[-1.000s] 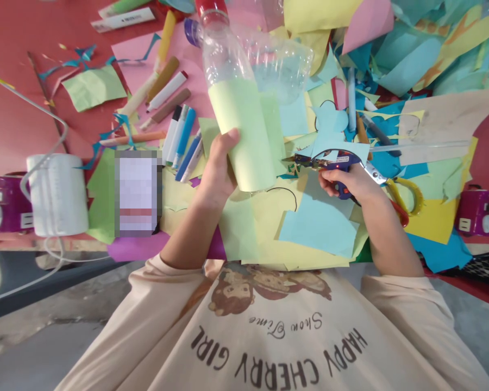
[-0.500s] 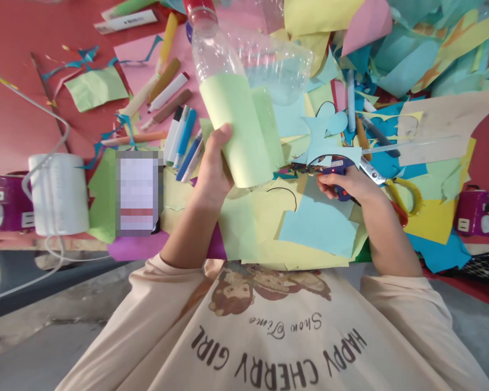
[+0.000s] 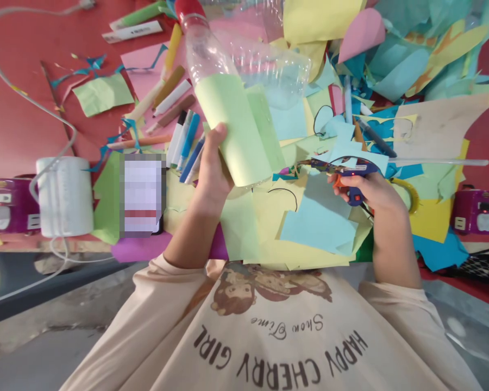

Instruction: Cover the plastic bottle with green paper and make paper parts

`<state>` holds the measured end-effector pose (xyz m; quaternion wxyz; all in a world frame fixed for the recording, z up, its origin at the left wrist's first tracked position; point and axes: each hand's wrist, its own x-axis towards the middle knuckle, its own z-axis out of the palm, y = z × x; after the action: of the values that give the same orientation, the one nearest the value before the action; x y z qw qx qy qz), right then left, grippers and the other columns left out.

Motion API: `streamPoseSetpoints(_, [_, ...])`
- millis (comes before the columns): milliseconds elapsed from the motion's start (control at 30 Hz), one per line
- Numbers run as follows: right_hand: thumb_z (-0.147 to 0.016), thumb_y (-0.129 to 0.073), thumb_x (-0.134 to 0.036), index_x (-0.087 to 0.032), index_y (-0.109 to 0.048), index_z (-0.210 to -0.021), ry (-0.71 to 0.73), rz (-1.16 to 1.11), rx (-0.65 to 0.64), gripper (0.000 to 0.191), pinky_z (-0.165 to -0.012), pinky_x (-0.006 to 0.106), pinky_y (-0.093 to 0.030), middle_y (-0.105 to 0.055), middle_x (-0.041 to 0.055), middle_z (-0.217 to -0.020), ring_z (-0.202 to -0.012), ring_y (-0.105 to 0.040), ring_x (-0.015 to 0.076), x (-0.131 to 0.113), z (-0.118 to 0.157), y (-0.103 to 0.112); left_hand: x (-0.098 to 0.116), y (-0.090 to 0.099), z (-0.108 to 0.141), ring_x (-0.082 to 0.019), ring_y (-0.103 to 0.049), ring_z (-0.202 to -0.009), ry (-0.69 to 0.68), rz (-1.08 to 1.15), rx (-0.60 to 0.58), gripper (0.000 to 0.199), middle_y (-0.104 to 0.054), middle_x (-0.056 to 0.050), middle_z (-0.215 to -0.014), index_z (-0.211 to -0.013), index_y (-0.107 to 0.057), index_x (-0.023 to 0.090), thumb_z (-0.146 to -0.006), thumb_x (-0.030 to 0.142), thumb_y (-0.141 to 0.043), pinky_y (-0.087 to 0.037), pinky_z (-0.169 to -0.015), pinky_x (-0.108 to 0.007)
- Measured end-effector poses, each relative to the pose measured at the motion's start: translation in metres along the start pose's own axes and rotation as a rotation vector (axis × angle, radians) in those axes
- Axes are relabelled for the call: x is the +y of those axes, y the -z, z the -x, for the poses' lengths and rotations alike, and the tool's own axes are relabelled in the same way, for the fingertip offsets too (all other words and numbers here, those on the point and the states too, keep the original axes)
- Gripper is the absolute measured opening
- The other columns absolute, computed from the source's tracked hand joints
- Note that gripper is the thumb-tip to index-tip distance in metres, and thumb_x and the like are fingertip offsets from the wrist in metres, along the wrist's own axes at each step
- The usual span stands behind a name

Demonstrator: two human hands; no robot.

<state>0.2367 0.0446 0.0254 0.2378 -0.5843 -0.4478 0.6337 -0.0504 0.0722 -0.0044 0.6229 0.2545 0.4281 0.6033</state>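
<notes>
My left hand (image 3: 214, 165) is closed around a clear plastic bottle (image 3: 209, 50) with a red cap, held tilted with its cap pointing away from me. Pale green paper (image 3: 238, 127) wraps the bottle's lower part, and a loose flap of it stands out on the right side. My right hand (image 3: 369, 190) grips a dark blue glue gun (image 3: 355, 194) with an orange trigger. Its nozzle points left toward the bottle's base, apart from it. A clear glue stick (image 3: 440, 162) sticks out of the gun's back end.
Coloured paper sheets and scraps (image 3: 318, 228) cover the table. Markers (image 3: 183, 142) lie left of the bottle, near a phone (image 3: 142, 195) and a white roll (image 3: 65, 195). Yellow-handled scissors (image 3: 411, 195) lie behind my right hand. A purple power socket (image 3: 476, 212) stands at right.
My right hand has lifted the glue gun and moved it right, so more of the gun and its glue stick shows. The bottle stays in my left hand, nearly still.
</notes>
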Motion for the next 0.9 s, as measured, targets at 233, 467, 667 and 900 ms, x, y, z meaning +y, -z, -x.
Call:
streamPoseSetpoints(233, [-0.074, -0.065, -0.037, -0.021, -0.061, -0.061, 0.048, 0.026, -0.019, 0.021, -0.043, 0.026, -0.038, -0.055, 0.0001, -0.048, -0.043, -0.048, 0.0112, 0.007, 0.002, -0.017, -0.008, 0.001, -0.003, -0.024, -0.056, -0.127, -0.023, -0.059, 0.043, 0.029, -0.070, 0.001, -0.104, -0.103, -0.061, 0.025, -0.079, 0.042, -0.060, -0.050, -0.105, -0.035])
streamPoseSetpoints(467, [-0.075, -0.064, -0.037, -0.020, -0.057, -0.057, 0.030, 0.086, -0.040, 0.026, -0.042, 0.024, -0.037, -0.051, -0.0019, -0.044, -0.040, -0.045, 0.0088, 0.005, -0.002, -0.028, -0.008, -0.002, -0.002, -0.027, -0.052, -0.131, 0.023, -0.096, 0.057, 0.040, -0.068, -0.004, -0.108, -0.103, -0.059, 0.021, -0.076, 0.051, -0.059, -0.049, -0.105, -0.039])
streamPoseSetpoints(667, [-0.072, -0.066, -0.035, -0.020, -0.055, -0.058, -0.003, 0.066, -0.018, 0.024, -0.041, 0.023, -0.038, -0.053, -0.0026, -0.048, -0.040, -0.045, 0.0078, 0.009, -0.004, -0.027, -0.005, -0.003, -0.001, -0.027, -0.056, -0.127, 0.069, -0.051, 0.063, 0.031, -0.071, -0.003, -0.095, -0.095, -0.062, 0.021, -0.074, 0.043, -0.063, -0.052, -0.103, -0.037])
streamPoseSetpoints(900, [-0.076, -0.065, -0.034, -0.019, -0.059, -0.060, -0.034, 0.032, -0.029, 0.023, -0.040, 0.023, -0.038, -0.052, -0.0021, -0.047, -0.039, -0.046, 0.0084, 0.013, 0.005, -0.019, -0.004, -0.002, -0.001, -0.023, -0.060, -0.121, 0.018, -0.030, 0.061, 0.033, -0.071, 0.000, -0.100, -0.103, -0.062, 0.024, -0.076, 0.042, -0.063, -0.051, -0.103, -0.034])
